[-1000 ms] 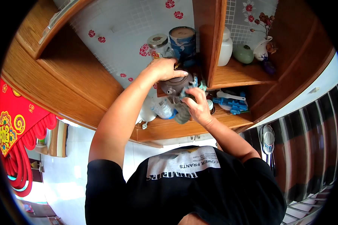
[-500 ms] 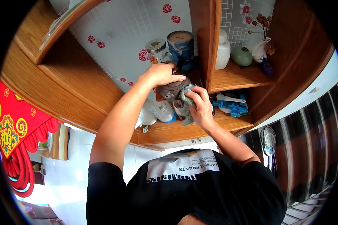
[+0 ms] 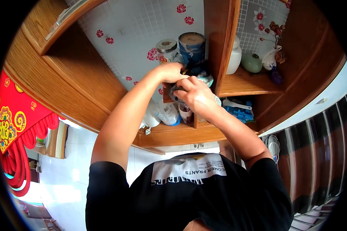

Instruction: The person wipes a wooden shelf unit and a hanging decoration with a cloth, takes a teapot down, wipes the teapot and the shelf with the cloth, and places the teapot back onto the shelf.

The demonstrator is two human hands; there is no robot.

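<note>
My left hand (image 3: 171, 73) is closed on the dark brown teapot at the small middle shelf, its fingers partly hidden. Pressed over the teapot's right side is my right hand (image 3: 194, 94), with a bunched grey-green cloth (image 3: 207, 80) under its fingers. Most of the teapot (image 3: 174, 91) is covered by the two hands. Just behind them stand a glass jar with a metal lid (image 3: 167, 47) and a blue canister (image 3: 192, 48).
The right shelf holds a white jar (image 3: 234, 57), a green pot (image 3: 252, 63) and a white vase (image 3: 271, 57). Below are blue items (image 3: 241, 114), a plastic-wrapped container (image 3: 168, 112) and a patterned cup (image 3: 185, 113). Red decorations (image 3: 21, 119) hang at left.
My right hand has moved up and over the teapot with the cloth, close beside my left hand, and now hides most of the pot. My left hand keeps its hold.
</note>
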